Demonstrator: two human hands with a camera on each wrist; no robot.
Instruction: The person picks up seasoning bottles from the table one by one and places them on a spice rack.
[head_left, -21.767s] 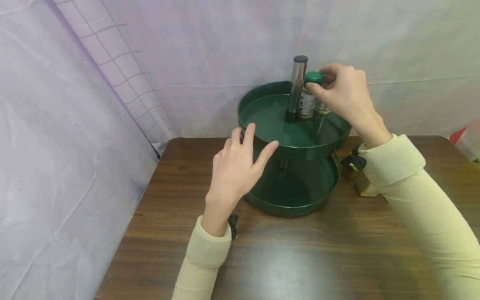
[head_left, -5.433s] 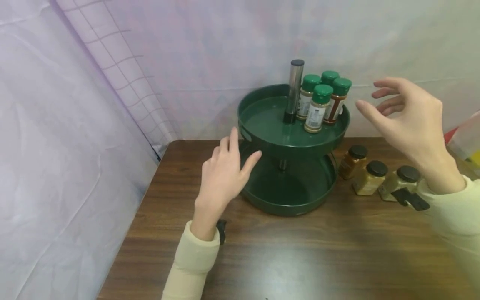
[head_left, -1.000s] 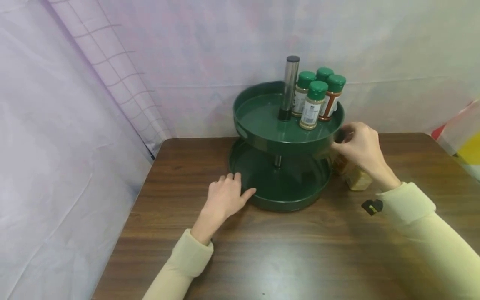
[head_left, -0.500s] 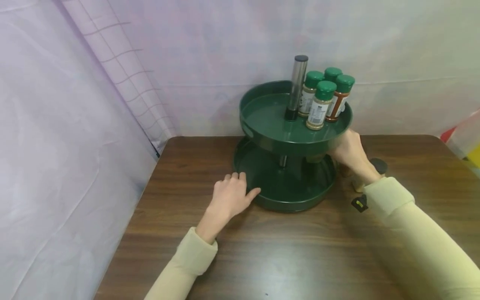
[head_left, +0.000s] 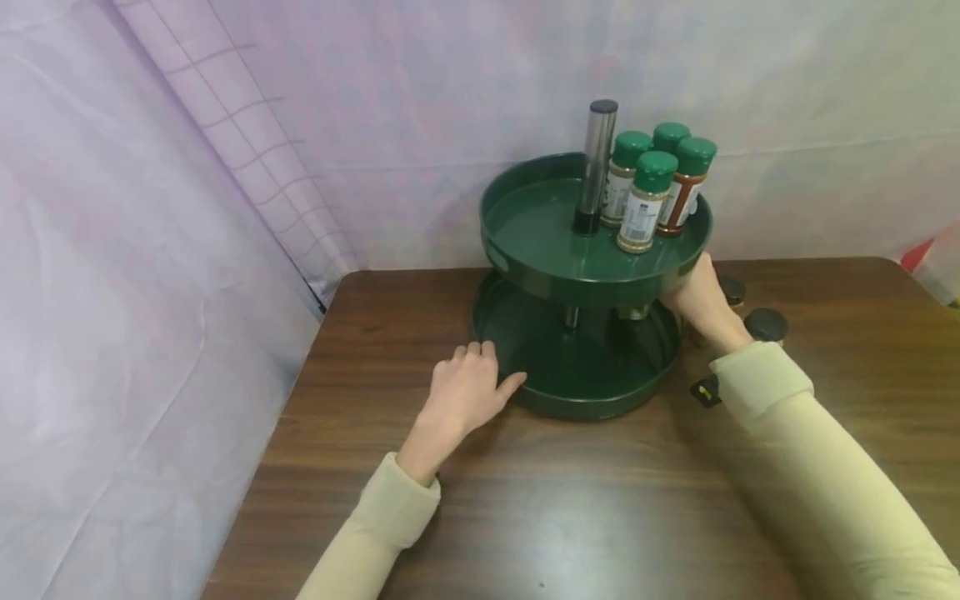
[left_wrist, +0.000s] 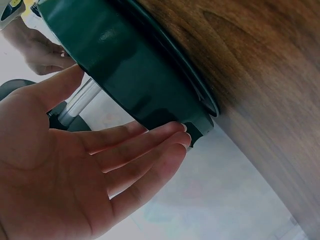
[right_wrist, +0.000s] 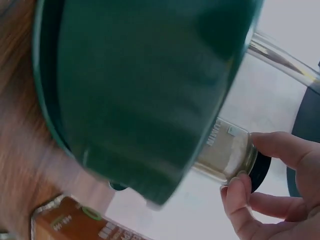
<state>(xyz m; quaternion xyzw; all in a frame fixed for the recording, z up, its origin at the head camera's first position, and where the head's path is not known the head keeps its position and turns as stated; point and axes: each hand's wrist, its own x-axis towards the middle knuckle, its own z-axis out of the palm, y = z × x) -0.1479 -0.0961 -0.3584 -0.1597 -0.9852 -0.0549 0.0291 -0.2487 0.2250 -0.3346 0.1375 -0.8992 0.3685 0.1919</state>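
Observation:
A green two-tier turntable (head_left: 525, 287) stands on the wooden table. Under its upper tray, my right hand (head_left: 705, 304) reaches in from the right. The right wrist view shows this hand (right_wrist: 285, 185) pinching a square spice jar (right_wrist: 227, 150) near its black lid; the label partly reads "UMIN". The lower tray's wall hides the jar's base, so whether it rests there I cannot tell. My left hand (head_left: 467, 390) is at the lower tray's left front, its long fingers (left_wrist: 145, 155) extended against the green wall. On the upper tray stand several green-capped spice bottles (head_left: 641, 218).
To the right of the turntable are two black-lidded jars (head_left: 767, 325), partly behind the right wrist. One with orange-brown contents (right_wrist: 75, 220) shows in the right wrist view. A metal post (head_left: 597, 162) rises through the trays. A white curtain hangs behind the table.
Green-capped bottles have gathered on the upper tray. My left hand has come down to the lower tray. Within the last second, my right hand has carried a jar in between the tiers.

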